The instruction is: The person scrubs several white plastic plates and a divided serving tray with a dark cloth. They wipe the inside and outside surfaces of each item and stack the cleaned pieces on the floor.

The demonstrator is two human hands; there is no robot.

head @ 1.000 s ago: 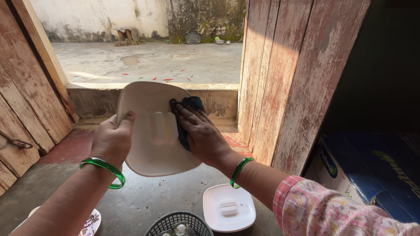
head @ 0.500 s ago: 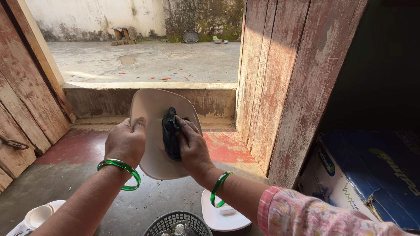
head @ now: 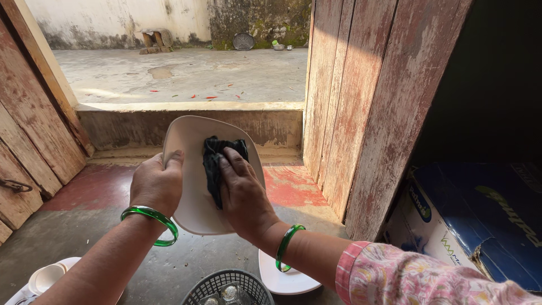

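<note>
My left hand (head: 155, 183) grips the left edge of a white squarish plate (head: 192, 144), held upright and tilted in front of me. My right hand (head: 243, 195) presses a dark cloth (head: 217, 161) flat against the plate's face, covering its middle. Both wrists wear green glass bangles. A second white plate (head: 285, 279) lies on the floor under my right forearm, partly hidden by it.
A dark plastic basket (head: 226, 288) with shiny items sits at the bottom centre. White crockery (head: 48, 277) lies at the lower left. Worn wooden door panels (head: 367, 101) flank a doorway onto a concrete yard. A blue and white carton (head: 480, 220) stands at the right.
The plate turned from facing me broadly to a narrower tilt. My right hand with the cloth slid from the plate's right edge to its middle. The view shifted slightly.
</note>
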